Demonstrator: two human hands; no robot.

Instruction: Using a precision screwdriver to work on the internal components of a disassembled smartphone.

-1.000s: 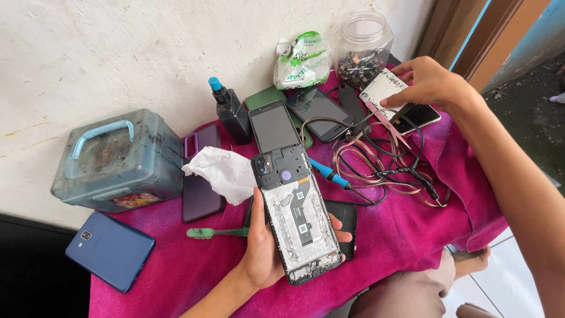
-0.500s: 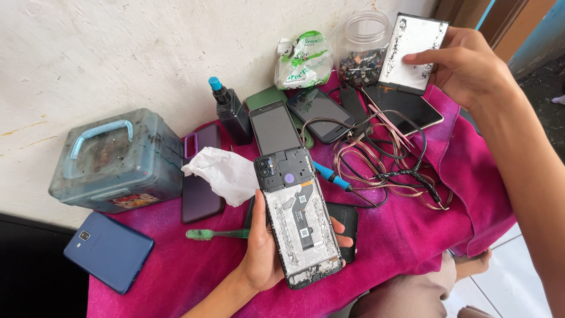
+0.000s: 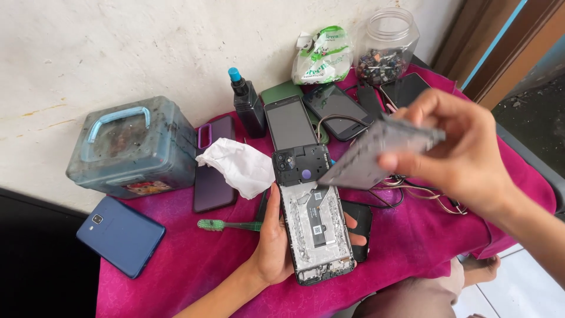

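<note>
My left hand (image 3: 275,240) holds an opened phone (image 3: 312,215) face down, its inner frame and black camera block showing, low over the magenta cloth (image 3: 194,259). My right hand (image 3: 465,153) grips a flat grey rectangular part (image 3: 376,154), blurred by motion, tilted just above and to the right of the phone's top end. The part's lower corner hangs close to the camera block; I cannot tell whether they touch.
A grey-blue plastic box (image 3: 130,147) stands at the left, a blue phone (image 3: 120,234) below it. A white tissue (image 3: 238,165), purple-cased phone (image 3: 210,171), green toothbrush (image 3: 226,225), dark spray bottle (image 3: 247,106), several phones, cables, a green bag (image 3: 323,56) and a clear jar (image 3: 385,44) lie behind.
My right hand brought the grey part down from the far right corner toward the opened phone. My left hand and the phone stayed in place.
</note>
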